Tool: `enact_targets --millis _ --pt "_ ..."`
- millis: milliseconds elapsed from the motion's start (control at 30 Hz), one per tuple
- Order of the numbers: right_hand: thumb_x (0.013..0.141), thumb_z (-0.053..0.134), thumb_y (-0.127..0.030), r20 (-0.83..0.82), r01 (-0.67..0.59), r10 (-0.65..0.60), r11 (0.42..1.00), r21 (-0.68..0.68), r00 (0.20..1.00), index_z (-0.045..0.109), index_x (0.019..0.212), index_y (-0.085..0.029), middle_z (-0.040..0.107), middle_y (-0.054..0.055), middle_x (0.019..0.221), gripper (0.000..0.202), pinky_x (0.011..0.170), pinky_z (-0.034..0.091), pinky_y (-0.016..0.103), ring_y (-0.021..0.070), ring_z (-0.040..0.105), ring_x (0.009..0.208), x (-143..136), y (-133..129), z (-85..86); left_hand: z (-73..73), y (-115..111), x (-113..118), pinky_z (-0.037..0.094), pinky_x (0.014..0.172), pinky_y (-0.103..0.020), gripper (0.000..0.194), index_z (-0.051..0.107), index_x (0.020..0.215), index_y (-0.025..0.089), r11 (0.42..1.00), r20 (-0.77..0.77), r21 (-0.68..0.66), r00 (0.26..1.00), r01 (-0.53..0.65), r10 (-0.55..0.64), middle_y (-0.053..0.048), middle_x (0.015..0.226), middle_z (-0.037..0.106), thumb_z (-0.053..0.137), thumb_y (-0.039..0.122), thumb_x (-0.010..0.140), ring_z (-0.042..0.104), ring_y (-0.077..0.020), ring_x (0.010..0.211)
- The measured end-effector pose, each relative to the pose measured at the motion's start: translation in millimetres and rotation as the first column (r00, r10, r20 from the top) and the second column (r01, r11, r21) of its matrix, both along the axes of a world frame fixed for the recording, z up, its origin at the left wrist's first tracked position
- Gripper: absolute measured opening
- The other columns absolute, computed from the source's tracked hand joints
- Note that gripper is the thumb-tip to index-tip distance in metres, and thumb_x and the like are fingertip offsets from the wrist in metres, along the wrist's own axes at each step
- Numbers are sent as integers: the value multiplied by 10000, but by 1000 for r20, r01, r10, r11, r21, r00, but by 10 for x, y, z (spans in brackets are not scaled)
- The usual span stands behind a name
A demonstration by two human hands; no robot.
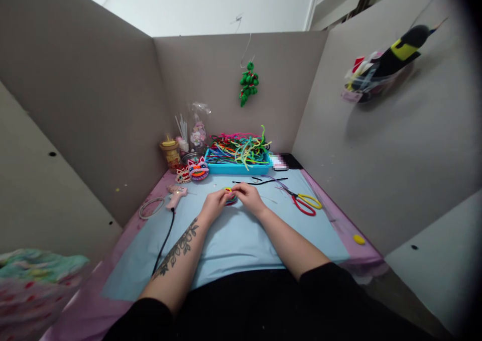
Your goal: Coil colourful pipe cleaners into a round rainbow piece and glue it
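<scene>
Over the middle of the blue cloth (pixel 241 235), both hands meet at a small multicoloured craft piece (pixel 230 196) with yellow, red and teal parts. My left hand (pixel 215 203) pinches its left side. From the right, my right hand (pixel 246 196) holds its upper edge with closed fingertips, which partly hide the piece. Scissors with red and yellow handles (pixel 303 203) lie open to the right. To the left rests a pink glue gun (pixel 176 197) with a black cord.
Behind the hands stands a blue tray (pixel 239 169) heaped with colourful pipe cleaners. Finished lion-head pieces (pixel 198 168) and a cup (pixel 171 155) are at back left. Grey partitions enclose the table; a green ornament (pixel 249 84) hangs at the back.
</scene>
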State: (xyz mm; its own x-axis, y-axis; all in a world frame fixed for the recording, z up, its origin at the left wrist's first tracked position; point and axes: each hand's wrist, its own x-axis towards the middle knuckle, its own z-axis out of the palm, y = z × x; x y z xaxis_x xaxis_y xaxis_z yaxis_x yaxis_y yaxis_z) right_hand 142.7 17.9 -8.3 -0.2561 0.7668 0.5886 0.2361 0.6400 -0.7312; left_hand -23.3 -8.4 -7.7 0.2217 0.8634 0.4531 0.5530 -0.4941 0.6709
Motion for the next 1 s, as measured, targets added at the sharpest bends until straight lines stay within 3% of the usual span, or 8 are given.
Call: enact_targets --millis 233,433,533,667,767,867,1000 --pt "783 552 -185 16 -22 20 991 134 1000 655 773 -194 636 36 766 104 733 453 291 161 582 760 -10 -6 -5 30 12 14 405 567 -219 419 658 689 129 980 56 -186 996 76 -66 -34 643 656 397 404 868 540 -122 568" --pt "785 591 -273 18 -93 93 995 -24 995 660 918 -189 632 51 850 172 693 466 270 154 584 768 -21 -11 3 44 40 -4 431 619 -227 347 665 724 125 982 161 -171 986 75 -47 -29 678 664 483 405 817 565 -138 644" --pt "774 600 -309 30 -90 91 994 -57 995 663 847 -180 620 39 794 161 659 452 262 143 561 708 -29 -17 13 20 68 -18 445 624 -235 324 674 768 122 979 192 -185 980 83 -47 -38 701 673 494 387 810 581 -142 650" --pt "734 617 -347 -66 12 -21 990 -140 998 616 736 -167 563 4 663 180 584 413 248 123 502 602 -26 -10 31 -21 105 -56 475 678 -251 375 629 1025 138 995 277 -101 961 9 19 -74 921 684 634 366 727 617 -156 756" --pt "709 627 -375 -183 -35 -9 971 -238 983 591 747 -169 538 -15 630 213 562 406 241 116 493 579 -20 18 16 -38 116 -91 479 693 -259 294 658 947 158 998 230 20 972 -54 48 -72 923 681 665 337 714 618 -160 773" --pt "687 647 -398 -282 -139 44 935 -327 958 591 841 -173 551 -21 643 278 543 413 239 113 502 564 -26 39 -6 -33 104 -106 474 697 -264 187 684 854 163 992 179 117 984 -41 20 -62 827 689 626 314 759 617 -157 742" --pt "653 684 -405 -350 -211 72 902 -376 934 590 820 -176 565 -19 628 298 531 426 243 116 516 544 -45 14 16 -8 68 -86 473 694 -258 173 692 850 172 991 192 110 980 -75 52 -52 809 698 606 299 772 617 -153 721"
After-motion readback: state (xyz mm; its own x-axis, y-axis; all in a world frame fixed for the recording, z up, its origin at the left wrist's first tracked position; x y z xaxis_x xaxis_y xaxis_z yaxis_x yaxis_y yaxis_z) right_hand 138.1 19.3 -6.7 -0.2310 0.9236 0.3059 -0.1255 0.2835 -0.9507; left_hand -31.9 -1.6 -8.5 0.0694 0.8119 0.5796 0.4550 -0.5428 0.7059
